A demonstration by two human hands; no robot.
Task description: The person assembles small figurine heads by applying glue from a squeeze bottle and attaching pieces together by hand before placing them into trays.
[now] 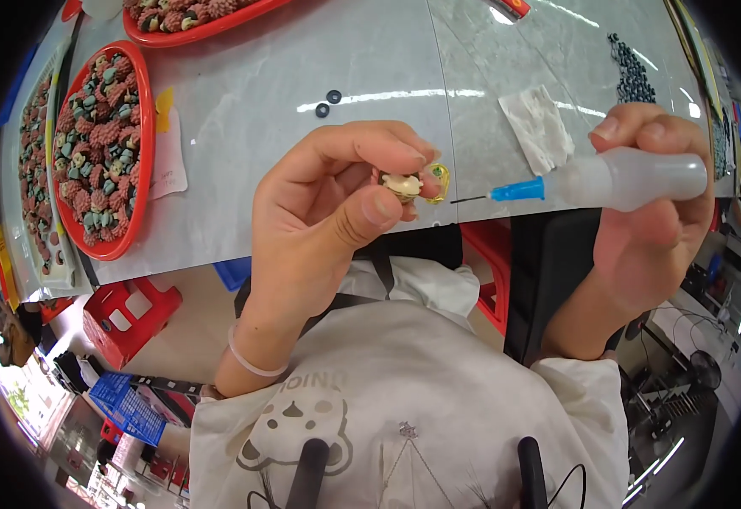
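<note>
My left hand point(290, 212) pinches a small figurine point(401, 185) with a cream-coloured front between thumb and fingers, over the table's near edge. A glossy yellow piece with green in it point(441, 181) sticks out at the figurine's right side; whether the two are joined, I cannot tell. In my right hand point(637, 246) lies a translucent squeeze bottle point(654, 180), held sideways with a blue needle tip point(519, 190). Its thin dark needle points left and ends close to the yellow piece, with a slight gap showing. Fingers hide part of the figurine.
On the left stands a red oval tray point(145, 191) of small pink and grey-green pieces; a similar red tray point(218, 36) is at the far side. Two dark rings point(323, 110), a crumpled white tissue point(536, 131) and several dark beads point(633, 76) lie on the grey table point(370, 59).
</note>
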